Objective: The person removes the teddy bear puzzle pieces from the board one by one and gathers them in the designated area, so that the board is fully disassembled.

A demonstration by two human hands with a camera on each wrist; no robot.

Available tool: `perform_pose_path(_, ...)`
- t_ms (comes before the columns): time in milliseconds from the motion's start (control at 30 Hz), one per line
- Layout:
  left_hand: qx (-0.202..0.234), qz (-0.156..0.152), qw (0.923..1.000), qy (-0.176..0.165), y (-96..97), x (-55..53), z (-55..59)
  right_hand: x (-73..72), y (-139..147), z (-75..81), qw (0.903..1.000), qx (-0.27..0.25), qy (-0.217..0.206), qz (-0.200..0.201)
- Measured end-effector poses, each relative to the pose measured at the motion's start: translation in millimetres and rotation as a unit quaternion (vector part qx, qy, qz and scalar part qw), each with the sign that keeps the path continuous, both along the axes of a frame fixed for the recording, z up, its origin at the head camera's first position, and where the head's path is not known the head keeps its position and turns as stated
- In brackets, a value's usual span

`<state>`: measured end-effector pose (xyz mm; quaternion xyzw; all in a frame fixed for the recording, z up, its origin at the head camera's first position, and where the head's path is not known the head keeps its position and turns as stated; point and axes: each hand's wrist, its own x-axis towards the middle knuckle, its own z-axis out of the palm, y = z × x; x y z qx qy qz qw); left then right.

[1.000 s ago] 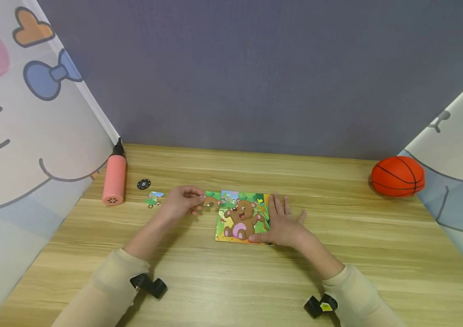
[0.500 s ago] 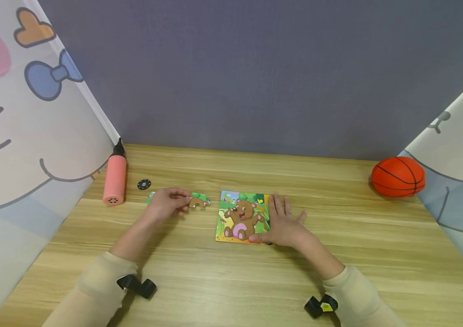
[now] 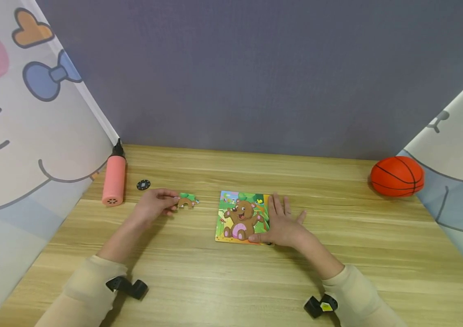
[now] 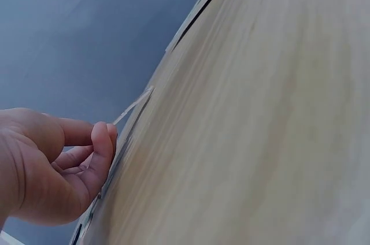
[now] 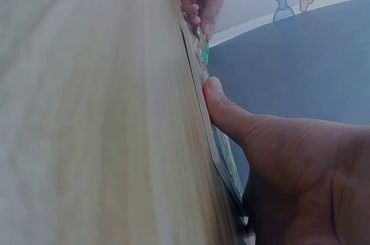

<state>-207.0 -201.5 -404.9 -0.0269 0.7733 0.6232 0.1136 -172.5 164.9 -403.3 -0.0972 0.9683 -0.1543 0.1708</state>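
My left hand pinches a jigsaw piece between thumb and fingers, left of the puzzle. It is green and brown, with a rounded notch in its lower edge. In the left wrist view, that piece shows edge-on, its far end tilted close over the table. A square bear puzzle lies flat at the middle. My right hand rests on the puzzle's right side, fingers spread, thumb along its lower edge. In the right wrist view the thumb presses on the puzzle's rim.
A black round chip lies behind my left hand. Farther left is a pink hand pump with a black nozzle. A red toy basketball sits at the right back. A grey panel stands along the table's rear edge.
My left hand has drawn the jigsaw piece leftward, away from the puzzle's upper left. It now covers another loose piece seen earlier beside the chip. The right hand has stayed put.
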Motion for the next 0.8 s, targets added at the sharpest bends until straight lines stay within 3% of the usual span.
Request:
perform_pose_path(367, -0.004, -0.004, 0.9999, -0.010, -19.9, -3.9, -4.1, -0.2, 0.5, -1.5, 1.0000, 0.002, 0.005, 0.003)
perform_pose_path(800, -0.014, 0.005, 0.9997, -0.019, -35.8, -1.8, -1.4, -0.4, 0.6, -1.3, 0.9999, 0.003, 0.012, 0.006)
